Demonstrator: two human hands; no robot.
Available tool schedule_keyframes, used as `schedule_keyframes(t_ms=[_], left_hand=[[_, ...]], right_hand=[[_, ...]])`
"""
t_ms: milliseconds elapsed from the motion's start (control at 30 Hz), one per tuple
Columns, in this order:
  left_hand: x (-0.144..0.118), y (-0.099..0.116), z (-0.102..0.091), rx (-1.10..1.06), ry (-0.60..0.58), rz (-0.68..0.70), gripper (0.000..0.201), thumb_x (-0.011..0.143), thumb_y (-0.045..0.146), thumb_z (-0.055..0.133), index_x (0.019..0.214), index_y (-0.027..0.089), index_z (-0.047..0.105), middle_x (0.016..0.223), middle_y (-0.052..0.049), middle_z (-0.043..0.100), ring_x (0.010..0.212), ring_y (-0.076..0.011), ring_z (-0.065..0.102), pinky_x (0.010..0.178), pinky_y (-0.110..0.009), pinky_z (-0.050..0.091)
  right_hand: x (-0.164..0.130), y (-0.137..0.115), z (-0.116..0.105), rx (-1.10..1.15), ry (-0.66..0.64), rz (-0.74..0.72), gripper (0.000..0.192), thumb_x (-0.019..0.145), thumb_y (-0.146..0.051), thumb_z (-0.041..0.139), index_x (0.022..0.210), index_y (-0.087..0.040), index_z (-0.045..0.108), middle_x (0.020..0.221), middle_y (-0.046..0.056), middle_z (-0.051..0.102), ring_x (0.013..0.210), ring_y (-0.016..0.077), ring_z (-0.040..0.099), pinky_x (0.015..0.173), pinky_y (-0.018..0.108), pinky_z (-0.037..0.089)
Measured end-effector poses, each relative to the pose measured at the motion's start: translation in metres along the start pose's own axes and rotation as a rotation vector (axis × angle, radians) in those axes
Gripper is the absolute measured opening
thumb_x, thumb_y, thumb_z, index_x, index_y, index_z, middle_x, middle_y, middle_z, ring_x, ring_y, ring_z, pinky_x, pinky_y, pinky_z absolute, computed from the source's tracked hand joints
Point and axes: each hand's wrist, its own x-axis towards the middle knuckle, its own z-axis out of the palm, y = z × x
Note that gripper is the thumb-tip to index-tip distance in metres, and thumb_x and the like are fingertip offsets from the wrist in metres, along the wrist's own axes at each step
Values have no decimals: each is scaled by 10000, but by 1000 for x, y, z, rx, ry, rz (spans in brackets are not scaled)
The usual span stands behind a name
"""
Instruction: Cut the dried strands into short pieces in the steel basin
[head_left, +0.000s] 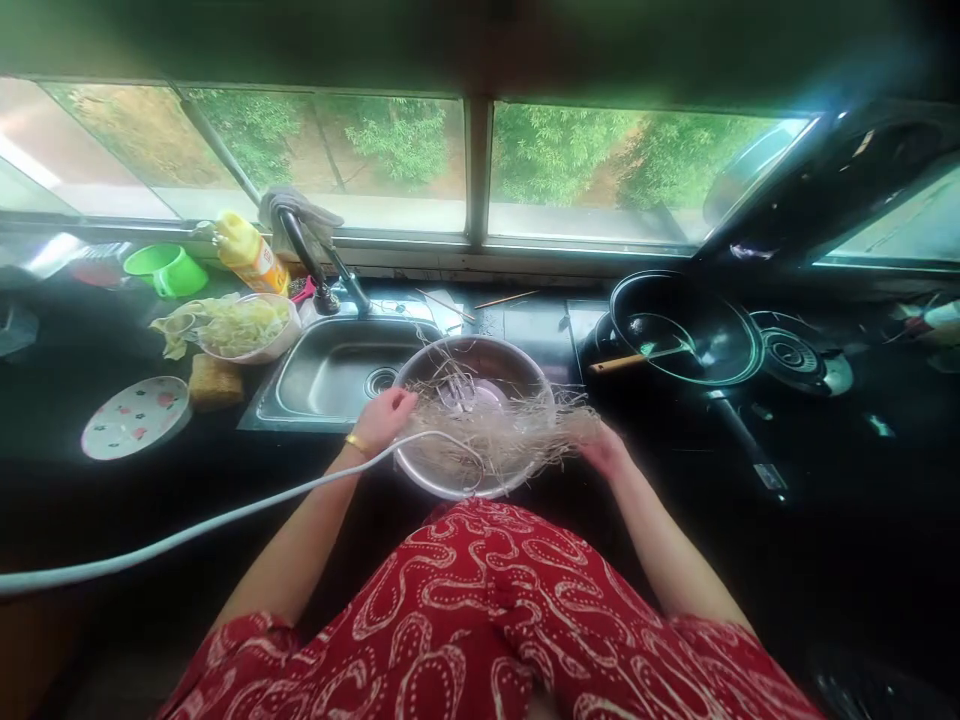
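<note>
A bundle of thin, dry, pale vermicelli (510, 430) stretches across the top of a round steel basin (550, 378). My left hand (386, 415) is closed on its left end, at the basin's left rim. At the other side, my right hand (604, 447) grips the right end, just beyond the rim; its fingers are partly hidden by strands. Loose strands stick out in several directions. Under the bundle, a pale round item (484, 397) shows inside the basin, too covered to make out. A white tube or cable (300, 490) runs from the left edge to the basin, past my left wrist.
Left of the basin is a steel sink (322, 375) with a black faucet (306, 262). A bowl of cut cabbage (251, 330), a flowered plate (139, 418), a green cup (169, 270) and a yellow bottle (251, 252) stand farther left. A wok (720, 335) sits at right, its handle (746, 445) pointing toward me.
</note>
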Motion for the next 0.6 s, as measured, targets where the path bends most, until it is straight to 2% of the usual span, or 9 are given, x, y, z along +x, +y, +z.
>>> schedule_keyframes(t_ms=[67,100,200,267,333,400,467,533,600], left_hand=[[35,27,-1,216,26,66,367,807,526,585,800,169,671,775,-85,664,824,-246,635,826,-353,463],[53,37,0,299,29,84,434,796,570,590,866,150,673,874,-125,678,932,-288,638,891,-387,449],[104,46,11,405,-11,25,754,695,688,650,1115,62,626,1181,-267,620,1209,-413,533,1024,-479,377],[133,39,25,324,-75,-97,984,657,717,670,1300,-7,500,1301,-343,537,1280,-444,477,1046,-492,362],[156,30,42,172,-113,-174,1113,657,700,688,1411,-45,350,1366,-371,475,1313,-429,458,1051,-461,370],[170,23,59,39,-90,-176,1106,675,618,726,1448,-37,284,1400,-354,454,1332,-396,451,1050,-415,377],[177,21,74,-49,-16,-165,998,699,447,757,1447,-21,292,1376,-322,498,1303,-362,486,1029,-381,395],[179,21,85,-127,53,-167,841,720,258,716,1422,-11,340,1276,-279,592,1202,-320,564,979,-359,430],[178,20,91,-204,66,-133,664,730,145,628,1354,15,444,1124,-209,681,1056,-265,626,919,-336,463]], right_hand=[[-26,3,-9,3,250,64,359,858,-321,460,1069,-122,671,1048,186,717,928,260,708,809,357,563],[-41,1,-12,-66,362,17,338,822,-315,505,1058,-137,669,1035,163,719,921,259,701,834,373,559],[-76,-29,-7,-337,478,-310,292,843,-352,502,1013,-191,678,1043,116,709,951,238,670,906,375,532],[-82,-59,12,-531,388,-564,300,897,-326,439,999,-191,687,1037,113,705,977,224,653,950,366,505],[-67,-89,42,-719,209,-719,329,927,-259,408,1024,-142,700,1066,137,703,1049,230,631,1018,367,453],[-34,-111,79,-924,-20,-651,352,944,-191,394,1111,-120,695,1124,141,697,1083,232,628,1014,346,442],[8,-122,115,-1076,-180,-459,344,929,-142,436,1161,-111,688,1191,145,684,1134,246,619,1013,327,434],[48,-123,147,-1146,-260,-248,318,892,-103,497,1129,-117,709,1209,143,681,1162,255,613,995,296,438],[75,-118,172,-1158,-262,-181,309,859,-91,545,1116,-109,716,1204,159,682,1150,268,624,961,287,457]])
